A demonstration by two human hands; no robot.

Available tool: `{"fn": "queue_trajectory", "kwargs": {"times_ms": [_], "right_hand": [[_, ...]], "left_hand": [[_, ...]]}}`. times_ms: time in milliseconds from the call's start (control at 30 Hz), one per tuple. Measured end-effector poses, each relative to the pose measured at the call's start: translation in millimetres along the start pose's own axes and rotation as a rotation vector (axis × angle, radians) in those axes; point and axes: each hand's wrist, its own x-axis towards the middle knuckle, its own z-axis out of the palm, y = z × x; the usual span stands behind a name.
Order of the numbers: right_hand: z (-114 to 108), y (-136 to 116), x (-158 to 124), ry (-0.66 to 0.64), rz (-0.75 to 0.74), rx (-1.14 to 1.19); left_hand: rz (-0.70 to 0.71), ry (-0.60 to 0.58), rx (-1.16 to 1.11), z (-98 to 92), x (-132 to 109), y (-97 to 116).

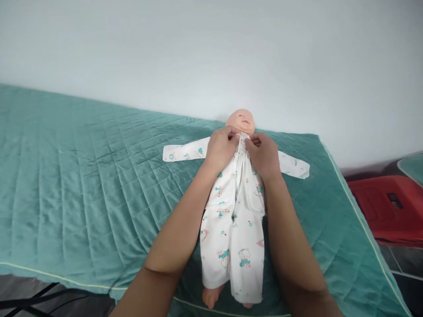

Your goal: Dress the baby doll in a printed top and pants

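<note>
A baby doll (240, 119) lies on its back, head toward the wall, dressed in white printed clothes. Its long-sleeved top (222, 187) has a front opening with small snap buttons, and both sleeves stretch out sideways. White printed trousers (246, 246) cover the legs, with the feet showing at the hems. At the collar, my left hand (224, 143) pinches the top's edge on the left side of the opening. My right hand (262, 152) grips the other edge at the same height. Below the hands the front gapes slightly. My fingers hide part of the neckline.
A green quilted cover (99, 189) with pale piping lies under the doll. Behind it rises a white wall (198, 53). Off the right edge stands a red plastic stool (386, 207). Black tubes or cables (42, 299) show below the cover at bottom left.
</note>
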Motion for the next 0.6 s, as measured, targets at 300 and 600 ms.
{"fn": "queue_trajectory", "kwargs": {"times_ms": [300,600], "right_hand": [[-0.2,-11.0,-1.0,0.039,0.006,0.184],[-0.7,-7.9,-2.1,-0.094,0.01,0.306]], "left_hand": [[0.006,0.004,-0.044,4.5,0.8,-6.5],[0.007,0.008,-0.038,5.2,0.1,-8.6]]}}
